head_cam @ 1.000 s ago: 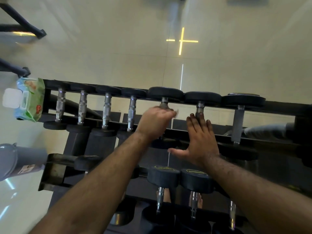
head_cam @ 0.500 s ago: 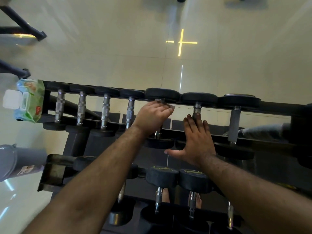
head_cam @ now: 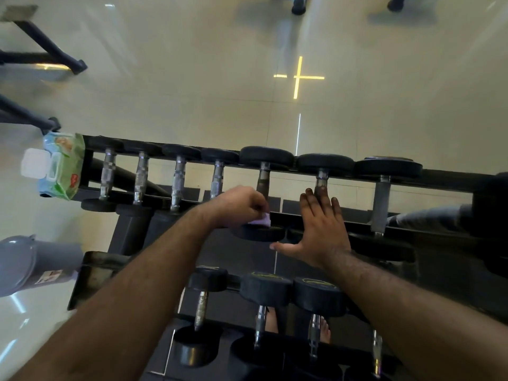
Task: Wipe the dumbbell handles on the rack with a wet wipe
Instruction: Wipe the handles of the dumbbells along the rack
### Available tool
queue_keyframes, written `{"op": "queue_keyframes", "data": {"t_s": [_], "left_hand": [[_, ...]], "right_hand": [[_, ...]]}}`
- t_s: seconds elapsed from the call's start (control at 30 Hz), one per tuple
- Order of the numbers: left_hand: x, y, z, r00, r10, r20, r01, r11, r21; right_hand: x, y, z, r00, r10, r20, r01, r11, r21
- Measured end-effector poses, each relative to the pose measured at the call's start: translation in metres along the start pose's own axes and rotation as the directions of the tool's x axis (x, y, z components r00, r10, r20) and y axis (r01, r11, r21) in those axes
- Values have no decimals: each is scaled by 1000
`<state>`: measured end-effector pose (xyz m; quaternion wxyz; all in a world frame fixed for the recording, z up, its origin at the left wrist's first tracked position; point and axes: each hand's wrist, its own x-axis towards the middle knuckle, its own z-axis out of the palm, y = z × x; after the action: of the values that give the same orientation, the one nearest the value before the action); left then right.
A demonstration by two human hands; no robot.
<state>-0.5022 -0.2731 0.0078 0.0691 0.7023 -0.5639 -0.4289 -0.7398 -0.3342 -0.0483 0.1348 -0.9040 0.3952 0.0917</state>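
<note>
A black rack (head_cam: 439, 177) carries several dumbbells with metal handles on its top tier. My left hand (head_cam: 236, 206) grips a pale wet wipe (head_cam: 261, 220) at the near end of one dumbbell handle (head_cam: 264, 180), just above that dumbbell's near black head (head_cam: 258, 233). My right hand (head_cam: 323, 224) lies flat with straight fingers over the neighbouring handle (head_cam: 321, 177) to the right, its thumb spread towards the left.
A green pack of wet wipes (head_cam: 56, 167) sits on the rack's left end. A grey bin (head_cam: 30, 264) stands at the lower left. More dumbbells (head_cam: 265, 290) fill the lower tier. Black equipment legs (head_cam: 41, 53) stand on the pale tiled floor.
My left hand has slid the wipe down the handle from its far end to its near end. My right hand has stayed on the neighbouring handle.
</note>
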Motion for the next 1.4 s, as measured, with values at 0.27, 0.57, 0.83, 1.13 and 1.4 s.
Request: {"op": "queue_keyframes", "data": {"t_s": [0.27,0.57,0.83,1.13,1.4], "left_hand": [[0,17,26,748,-346,-566,-3,851,-525],[-32,42,31,738,-613,-284,-186,220,-958],[-60,86,28,892,-361,-272,-204,215,-955],[-53,150,26,889,-298,-347,-190,450,-873],[-30,200,69,798,-496,-343,-135,407,-904]], "right_hand": [[0,-5,-5,995,58,76,-58,998,-2],[-19,-18,-51,994,10,107,-60,878,476],[-33,-25,-114,957,171,235,-255,106,961],[-46,19,-148,952,225,208,-209,-19,978],[-65,84,-135,974,194,119,-152,167,974]]}}
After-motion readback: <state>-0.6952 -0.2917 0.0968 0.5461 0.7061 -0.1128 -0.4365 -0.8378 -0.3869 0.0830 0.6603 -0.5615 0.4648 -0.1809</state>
